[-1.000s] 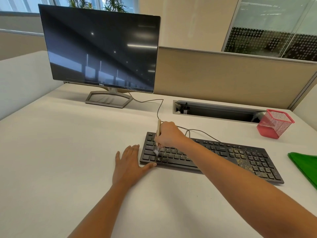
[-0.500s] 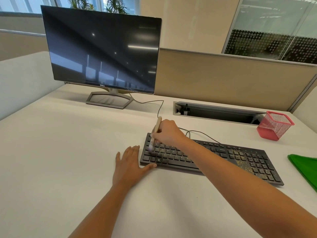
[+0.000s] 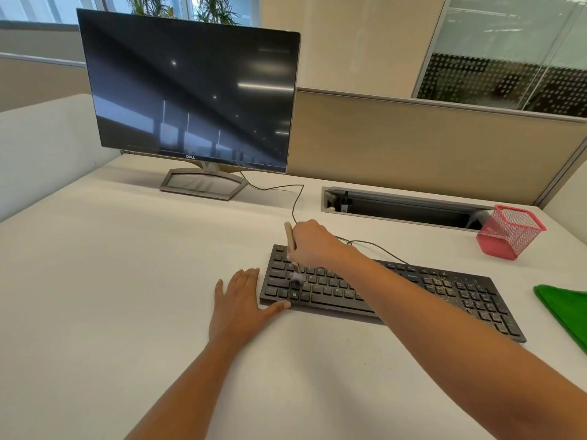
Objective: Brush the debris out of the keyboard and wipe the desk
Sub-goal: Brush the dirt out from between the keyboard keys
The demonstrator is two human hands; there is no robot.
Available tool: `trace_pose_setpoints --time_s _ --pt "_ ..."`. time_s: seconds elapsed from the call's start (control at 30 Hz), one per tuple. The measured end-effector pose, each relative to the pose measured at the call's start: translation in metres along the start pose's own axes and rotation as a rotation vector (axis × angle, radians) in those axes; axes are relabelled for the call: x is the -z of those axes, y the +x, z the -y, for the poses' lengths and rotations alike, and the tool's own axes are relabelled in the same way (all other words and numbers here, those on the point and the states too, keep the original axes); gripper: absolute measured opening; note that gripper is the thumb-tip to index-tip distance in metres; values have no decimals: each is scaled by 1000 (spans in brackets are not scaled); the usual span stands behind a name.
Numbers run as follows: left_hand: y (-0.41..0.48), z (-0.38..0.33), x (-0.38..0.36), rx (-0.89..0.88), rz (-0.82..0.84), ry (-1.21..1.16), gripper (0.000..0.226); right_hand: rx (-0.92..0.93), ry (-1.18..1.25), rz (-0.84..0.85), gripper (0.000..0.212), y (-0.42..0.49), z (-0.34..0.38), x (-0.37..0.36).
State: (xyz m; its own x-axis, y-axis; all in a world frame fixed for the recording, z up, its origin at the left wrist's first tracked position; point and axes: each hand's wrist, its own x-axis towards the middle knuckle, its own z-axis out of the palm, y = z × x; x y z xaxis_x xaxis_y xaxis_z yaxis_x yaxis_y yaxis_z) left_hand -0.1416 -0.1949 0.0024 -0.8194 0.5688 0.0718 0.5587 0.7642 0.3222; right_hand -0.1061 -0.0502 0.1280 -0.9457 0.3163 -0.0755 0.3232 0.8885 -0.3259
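- Keyboard (image 3: 457,293), black and flat, lies on the table (image 3: 95,281) in front of the person. It looks stiff but light enough to slide under brushing, so it probably needs bracing at an edge.
- Left hand (image 3: 241,300) rests palm-down on the table with its fingers straight. The thumb touches the keyboard's front left corner.
- Right hand (image 3: 313,246) has its fingers clenched round the pale handle of a small brush (image 3: 289,236). The blurred bristles are down on the keys at the left end.
- Debris (image 3: 441,282) shows as yellowish specks over the right-end keys, well away from the bristles. It looks loose and light, and will probably scatter if flicked hard.
- Green cloth (image 3: 565,309), soft and folded, lies untouched at the table's right edge; any bunched fold would make a good hold.
- Keyboard cable (image 3: 295,201) trails behind towards the monitor (image 3: 190,90) and could snag a long stroke.
- Pink mesh cup (image 3: 508,231) stands beside the open cable slot (image 3: 397,208), into which crumbs could fall.
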Motion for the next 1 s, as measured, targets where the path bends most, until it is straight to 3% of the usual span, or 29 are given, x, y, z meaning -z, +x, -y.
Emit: trace_pose_setpoints --time_s 0.2,0.3,0.5,0.7,0.9,1.0 --pt "1 1 -1 -8 0 21 132 -14 370 -137 18 4 2 -12" --pt "1 1 -2 -10 -8 -3 136 10 332 -99 17 0 2 -22" --pt "1 1 -2 -5 -11 -8 137 -82 5 -59 21 1 -1 -5" --pt "1 2 -3 -16 -19 -13 129 -134 291 -203 23 7 -5 -9" --pt "2 3 -5 -18 -19 -18 129 -184 189 5 16 3 -7 -16" --pt "2 3 -5 -17 -26 -31 131 -205 201 -9 21 4 -8 -8"
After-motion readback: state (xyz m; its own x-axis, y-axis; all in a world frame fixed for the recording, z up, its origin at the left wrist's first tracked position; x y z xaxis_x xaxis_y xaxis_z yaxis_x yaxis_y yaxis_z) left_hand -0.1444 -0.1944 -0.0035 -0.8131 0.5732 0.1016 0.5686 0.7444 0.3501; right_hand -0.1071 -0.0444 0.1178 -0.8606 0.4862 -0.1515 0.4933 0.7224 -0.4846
